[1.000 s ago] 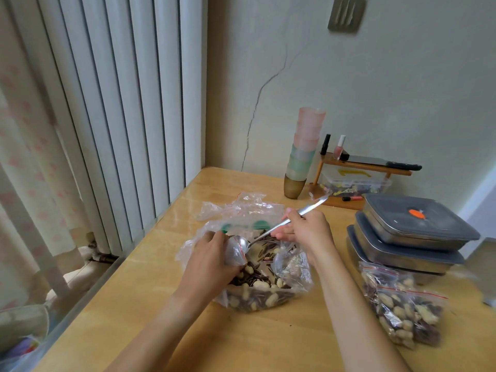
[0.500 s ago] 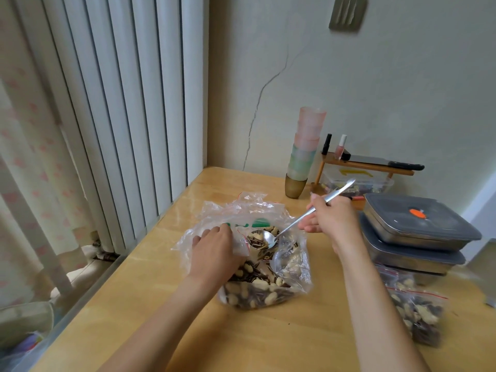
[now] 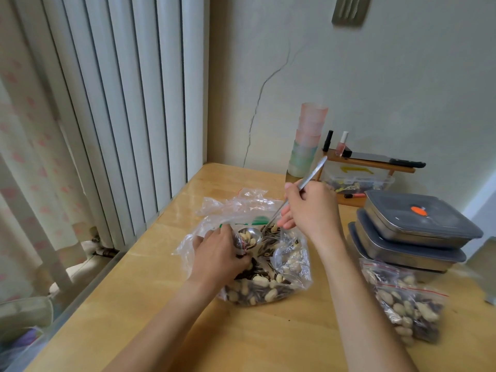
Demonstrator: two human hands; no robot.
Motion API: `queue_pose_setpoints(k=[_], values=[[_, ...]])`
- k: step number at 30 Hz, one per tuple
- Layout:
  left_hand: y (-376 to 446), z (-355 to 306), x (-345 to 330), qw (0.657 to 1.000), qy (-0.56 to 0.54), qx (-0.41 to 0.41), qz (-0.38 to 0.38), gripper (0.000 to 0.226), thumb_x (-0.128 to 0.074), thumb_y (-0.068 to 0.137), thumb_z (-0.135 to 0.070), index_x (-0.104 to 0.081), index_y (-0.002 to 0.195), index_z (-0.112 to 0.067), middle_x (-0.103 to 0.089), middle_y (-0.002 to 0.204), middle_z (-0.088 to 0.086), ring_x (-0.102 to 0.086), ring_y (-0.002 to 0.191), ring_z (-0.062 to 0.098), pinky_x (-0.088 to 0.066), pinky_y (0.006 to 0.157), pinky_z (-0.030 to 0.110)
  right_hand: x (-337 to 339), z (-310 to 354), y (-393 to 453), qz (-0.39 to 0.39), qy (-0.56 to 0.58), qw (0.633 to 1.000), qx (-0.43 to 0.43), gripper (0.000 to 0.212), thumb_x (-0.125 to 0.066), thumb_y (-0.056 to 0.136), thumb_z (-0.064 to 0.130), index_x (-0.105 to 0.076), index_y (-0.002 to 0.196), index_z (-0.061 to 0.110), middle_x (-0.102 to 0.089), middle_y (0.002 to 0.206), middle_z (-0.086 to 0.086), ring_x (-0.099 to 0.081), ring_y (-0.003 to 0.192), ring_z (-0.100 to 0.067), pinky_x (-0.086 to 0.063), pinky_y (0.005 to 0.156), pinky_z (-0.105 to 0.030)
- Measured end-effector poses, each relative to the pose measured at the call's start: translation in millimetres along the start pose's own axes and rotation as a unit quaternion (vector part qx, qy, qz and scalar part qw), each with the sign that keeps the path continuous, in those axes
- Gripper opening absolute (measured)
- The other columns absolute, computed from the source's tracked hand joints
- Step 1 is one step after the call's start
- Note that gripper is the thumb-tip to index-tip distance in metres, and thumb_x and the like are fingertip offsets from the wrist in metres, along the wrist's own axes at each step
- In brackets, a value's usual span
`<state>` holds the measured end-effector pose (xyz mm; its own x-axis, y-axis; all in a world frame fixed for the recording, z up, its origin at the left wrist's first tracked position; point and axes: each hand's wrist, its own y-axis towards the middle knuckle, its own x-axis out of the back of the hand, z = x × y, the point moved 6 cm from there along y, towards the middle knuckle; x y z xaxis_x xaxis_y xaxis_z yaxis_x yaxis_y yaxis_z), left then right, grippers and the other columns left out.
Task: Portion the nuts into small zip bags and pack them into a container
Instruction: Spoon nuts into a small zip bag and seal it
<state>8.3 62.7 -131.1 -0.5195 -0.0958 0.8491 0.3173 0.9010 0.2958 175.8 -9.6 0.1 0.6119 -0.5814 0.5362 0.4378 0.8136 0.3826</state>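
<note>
Your right hand (image 3: 311,208), pinching the long steel spoon (image 3: 251,236), has scooped nuts since half a second ago; left hand (image 3: 217,253) fingers pinch the small zip bag (image 3: 241,247), ready to fill.

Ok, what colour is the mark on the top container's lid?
Orange, on the dark grey lid of the top container; head view.

Left hand (image 3: 218,255) curled, fingers gripping downward; right hand (image 3: 312,210) raised, fingers pinched; both forearms extended forward.
</note>
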Motion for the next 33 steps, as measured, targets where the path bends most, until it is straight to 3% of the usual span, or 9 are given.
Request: queue_pose_setpoints(k=[7, 12, 16, 21, 25, 33], values=[[-3, -1, 9, 0.996, -0.080, -0.036, 0.035, 0.041, -0.074, 0.077, -0.041, -0.042, 0.093, -0.021, -0.051, 0.079, -0.010, -0.051, 0.082, 0.015, -0.022, 0.074, 0.035, 3, 22, -5, 0.015, -0.071, 0.994, 0.084, 0.042, -0.049, 0.108, 0.028, -0.065, 0.078, 0.005, -0.067, 0.051, -0.003, -0.064, 0.040, -0.006, -0.053, 0.049, -0.017], [-6, -1, 15, 0.994, -0.079, -0.063, 0.035, 0.047, -0.073, 0.078, -0.054, -0.043, 0.097, -0.022, -0.051, 0.084, -0.011, -0.049, 0.083, 0.011, -0.022, 0.076, 0.035, 9, 16, -3, -0.003, -0.044, 0.997, 0.063, 0.040, -0.049, 0.108, 0.025, -0.066, 0.079, 0.003, -0.068, 0.054, -0.005, -0.064, 0.040, -0.009, -0.047, 0.044, -0.013], [-3, 2, 19, 0.997, -0.047, -0.067, 0.015, 0.058, -0.071, 0.074, -0.070, -0.052, 0.106, -0.026, -0.052, 0.099, -0.015, -0.050, 0.097, 0.011, -0.026, 0.082, 0.033, 14, 0, 2, -0.015, -0.014, 1.000, 0.021, 0.035, -0.049, 0.108, 0.025, -0.065, 0.082, 0.008, -0.070, 0.057, -0.005, -0.068, 0.044, -0.016, -0.049, 0.044, -0.018], [-2, 3, 18, 0.994, 0.041, -0.097, 0.018, 0.097, -0.029, 0.062, -0.101, -0.060, 0.121, -0.030, -0.055, 0.111, -0.012, -0.051, 0.110, 0.012, -0.030, 0.092, 0.033, 21, -25, 10, -0.014, 0.012, 0.999, -0.027, 0.036, -0.049, 0.108, 0.027, -0.066, 0.083, 0.007, -0.071, 0.058, -0.007, -0.070, 0.049, -0.024, -0.055, 0.051, -0.030], [-1, 3, 15, 0.993, 0.030, -0.117, -0.001, 0.093, -0.024, 0.069, -0.100, -0.062, 0.118, -0.031, -0.056, 0.106, -0.014, -0.055, 0.106, 0.011, -0.033, 0.093, 0.034, 23, -31, 12, -0.010, 0.031, 0.999, -0.031, 0.036, -0.049, 0.107, 0.026, -0.066, 0.082, 0.006, -0.071, 0.059, -0.009, -0.071, 0.050, -0.028, -0.057, 0.054, -0.036], [-3, -3, 9, 0.988, -0.002, -0.150, 0.026, 0.088, -0.031, 0.068, -0.098, -0.058, 0.113, -0.028, -0.053, 0.099, -0.017, -0.054, 0.100, 0.009, -0.029, 0.085, 0.030, 25, -4, 6, -0.009, -0.023, 0.999, 0.046, 0.034, -0.051, 0.107, 0.029, -0.065, 0.083, 0.009, -0.070, 0.059, -0.004, -0.067, 0.043, -0.015, -0.054, 0.046, -0.024]])
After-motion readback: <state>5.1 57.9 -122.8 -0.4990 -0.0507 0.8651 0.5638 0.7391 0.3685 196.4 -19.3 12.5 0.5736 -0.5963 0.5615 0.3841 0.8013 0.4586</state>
